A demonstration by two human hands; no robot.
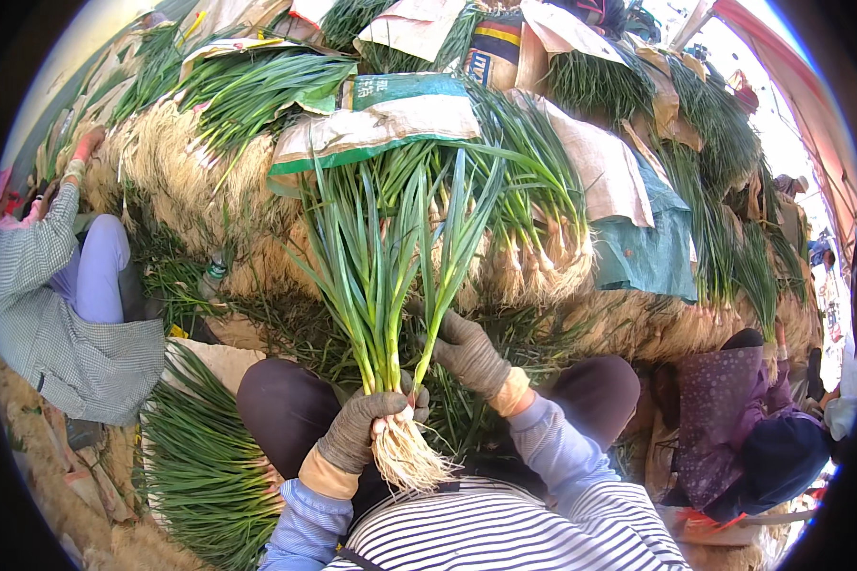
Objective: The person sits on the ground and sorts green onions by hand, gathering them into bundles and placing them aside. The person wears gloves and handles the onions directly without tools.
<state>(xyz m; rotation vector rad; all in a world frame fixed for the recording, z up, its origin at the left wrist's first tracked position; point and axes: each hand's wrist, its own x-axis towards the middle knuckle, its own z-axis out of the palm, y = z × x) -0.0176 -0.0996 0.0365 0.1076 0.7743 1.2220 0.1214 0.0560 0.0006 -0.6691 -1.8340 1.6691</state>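
Note:
My left hand [371, 428], in a grey-brown knitted glove, is closed around a bunch of young garlic plants [382, 314] just above their pale bulbs and hanging roots. The green leaves fan upward, away from me. My right hand [464, 350], gloved alike, is at the stalk of a plant [435, 314] that leans to the right of the bunch; its fingertips are partly hidden behind the stalk, and its grip cannot be told. The base of that stalk meets the fingers of my left hand.
A pile of similar plants [250, 450] lies at my lower left. Long rows of rooted plants [543, 250] stretch ahead, partly under woven sacks [393, 132]. A plastic bottle [213, 275] stands near the row. One person [78, 300] sits at left, another [728, 428] at right.

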